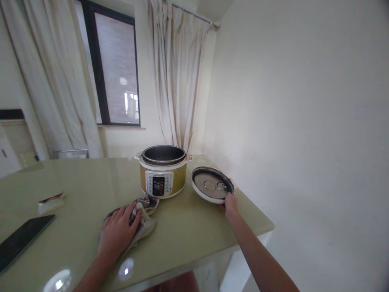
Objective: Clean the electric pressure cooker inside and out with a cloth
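I observed the cooker (179, 180) upright at mid-frame, uncovered, its dark inner pot (164, 154) in view. Right of centre, apart from the cooker, the lid (209, 184) was tilted with its underside showing, its near edge pinched in the grip of the right hand (231, 203). The left hand (118, 227), lower left of centre, lay over a crumpled cloth (146, 227) on the table (188, 231); whether that grip clenched the fabric, I could not tell. The cloth's far end reached the cooker's base.
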